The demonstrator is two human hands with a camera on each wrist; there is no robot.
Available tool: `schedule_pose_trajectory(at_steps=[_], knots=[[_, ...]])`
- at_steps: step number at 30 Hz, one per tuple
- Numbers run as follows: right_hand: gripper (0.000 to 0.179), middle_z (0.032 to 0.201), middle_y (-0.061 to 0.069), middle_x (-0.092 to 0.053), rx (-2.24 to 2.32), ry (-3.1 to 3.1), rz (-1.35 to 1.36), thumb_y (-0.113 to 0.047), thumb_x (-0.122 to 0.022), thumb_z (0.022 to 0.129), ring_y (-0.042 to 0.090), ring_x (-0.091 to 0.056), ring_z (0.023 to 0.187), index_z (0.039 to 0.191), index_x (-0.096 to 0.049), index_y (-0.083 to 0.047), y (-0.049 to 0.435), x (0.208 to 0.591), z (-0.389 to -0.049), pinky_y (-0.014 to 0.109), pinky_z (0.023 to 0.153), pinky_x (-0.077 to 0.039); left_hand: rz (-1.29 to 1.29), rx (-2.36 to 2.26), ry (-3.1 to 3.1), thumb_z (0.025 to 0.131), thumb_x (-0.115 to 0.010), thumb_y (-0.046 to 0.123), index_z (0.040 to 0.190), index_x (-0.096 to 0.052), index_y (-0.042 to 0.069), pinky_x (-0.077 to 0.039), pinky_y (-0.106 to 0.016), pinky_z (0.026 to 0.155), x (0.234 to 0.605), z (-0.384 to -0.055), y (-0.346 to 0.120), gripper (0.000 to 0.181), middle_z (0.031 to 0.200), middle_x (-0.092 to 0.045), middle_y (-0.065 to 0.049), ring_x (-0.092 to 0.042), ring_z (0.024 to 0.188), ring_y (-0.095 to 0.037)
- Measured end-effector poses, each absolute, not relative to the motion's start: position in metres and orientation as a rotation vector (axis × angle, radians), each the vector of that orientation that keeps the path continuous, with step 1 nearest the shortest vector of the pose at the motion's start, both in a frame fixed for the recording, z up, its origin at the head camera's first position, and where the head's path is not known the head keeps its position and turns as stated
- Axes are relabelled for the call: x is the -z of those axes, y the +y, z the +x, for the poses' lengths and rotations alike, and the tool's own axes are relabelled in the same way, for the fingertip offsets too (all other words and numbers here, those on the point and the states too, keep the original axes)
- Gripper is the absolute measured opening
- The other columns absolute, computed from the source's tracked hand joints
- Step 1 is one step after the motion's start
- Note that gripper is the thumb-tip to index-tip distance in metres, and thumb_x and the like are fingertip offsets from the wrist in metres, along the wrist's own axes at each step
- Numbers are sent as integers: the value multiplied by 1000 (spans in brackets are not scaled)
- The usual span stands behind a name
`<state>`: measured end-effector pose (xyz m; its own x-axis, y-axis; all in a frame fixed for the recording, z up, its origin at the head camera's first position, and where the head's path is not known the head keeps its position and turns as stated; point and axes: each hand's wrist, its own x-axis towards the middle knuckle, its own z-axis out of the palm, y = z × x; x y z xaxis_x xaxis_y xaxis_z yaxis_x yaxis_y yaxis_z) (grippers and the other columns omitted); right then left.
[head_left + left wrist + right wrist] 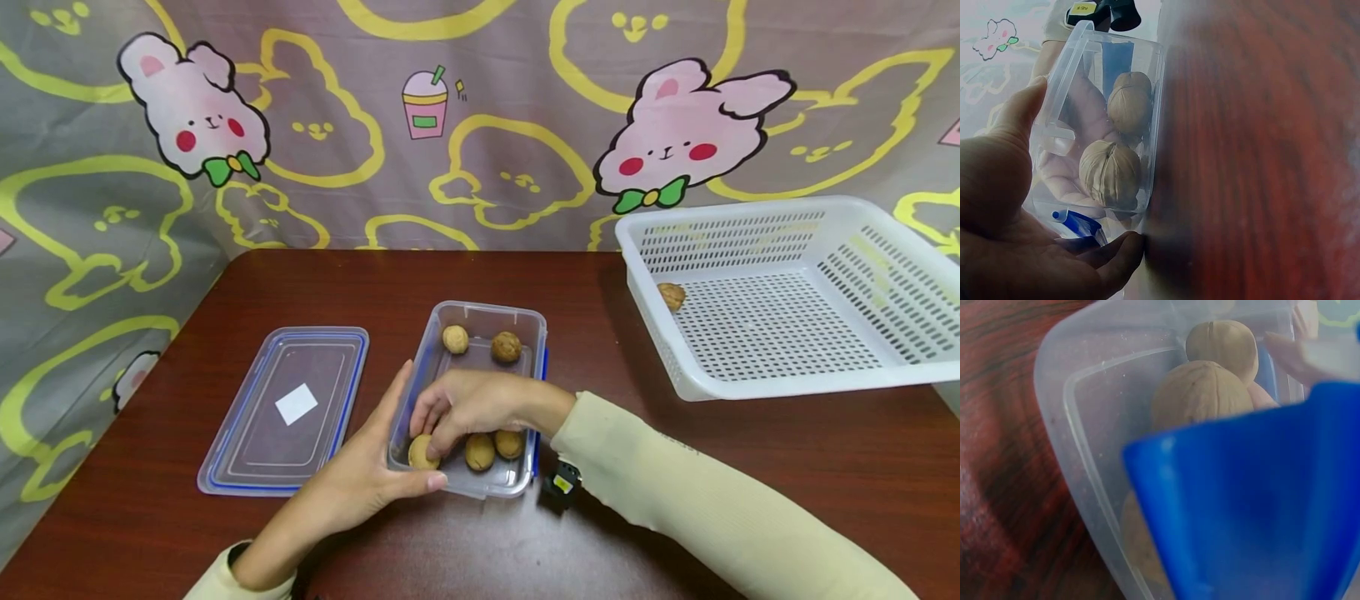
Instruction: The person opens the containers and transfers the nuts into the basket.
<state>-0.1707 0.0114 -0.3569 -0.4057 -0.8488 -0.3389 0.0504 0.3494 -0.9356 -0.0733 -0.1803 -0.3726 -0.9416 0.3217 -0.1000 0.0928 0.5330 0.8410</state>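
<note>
A clear plastic box (487, 318) with blue clips stands on the table, several walnuts inside. My left hand (367, 467) grips its near left corner, thumb at the near wall and fingers along the left side; the left wrist view shows this hand (1016, 206) around the corner too. Reaching inside, my right hand (480, 408) pinches a walnut (422, 454) in the near left corner. Beside it lie two walnuts (480, 452) at the near end. Two more, a paler walnut (455, 339) and a darker walnut (506, 347), sit at the far end. A blue clip (1247, 506) hides much of the right wrist view.
Left of the box lies its clear lid (255, 442) with a blue seal and a white label (296, 404). At the right stands a white slotted basket (750, 387) with one walnut (671, 296) against its left wall. A patterned curtain (495, 100) hangs behind the table (585, 308).
</note>
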Motion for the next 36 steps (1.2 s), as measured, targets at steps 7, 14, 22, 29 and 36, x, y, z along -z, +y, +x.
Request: schedule_pose_trajectory(at_steps=[7, 14, 22, 29, 36], knots=[[22, 85, -2, -69, 1202, 1685, -739, 9, -72, 85, 5, -62, 79, 107, -71, 8, 12, 358, -171, 16, 74, -54, 341, -1360, 2536, 84, -89, 40, 169, 3, 38, -20, -76, 120, 374, -75, -180, 125, 177, -5, -16, -17, 158, -47], [23, 86, -2, -71, 1179, 1695, -778, 8, -73, 83, 4, -62, 79, 105, -71, 6, 12, 357, -172, 16, 74, -52, 332, -1361, 2533, 83, -89, 41, 169, 3, 37, -18, -75, 122, 373, -74, -180, 126, 177, -4, -16, -16, 158, -48], [18, 80, -4, -69, 1196, 1660, -743, 9, -71, 85, 4, -61, 73, 102, -67, 3, 12, 357, -170, 17, 69, -52, 335, -1355, 2537, 83, -89, 43, 168, 3, 39, -19, -75, 121, 374, -75, -179, 125, 177, -5, -16, -17, 158, -47], [20, 82, -3, -70, 1216, 1672, -749, 9, -72, 86, 5, -62, 74, 104, -67, 3, 14, 351, -171, 18, 69, -53, 330, -1366, 2526, 83, -89, 41, 169, 3, 38, -16, -75, 122, 373, -74, -179, 126, 177, -4, -16, -16, 158, -47], [22, 89, -1, -71, 1233, 1801, -790, 1, -76, 87, 9, -61, 80, 106, -69, -5, 27, 328, -174, 24, 73, -53, 338, -1379, 2518, 83, -88, 42, 169, 4, 34, -20, -74, 122, 374, -74, -180, 127, 177, -6, -16, -22, 157, -46]])
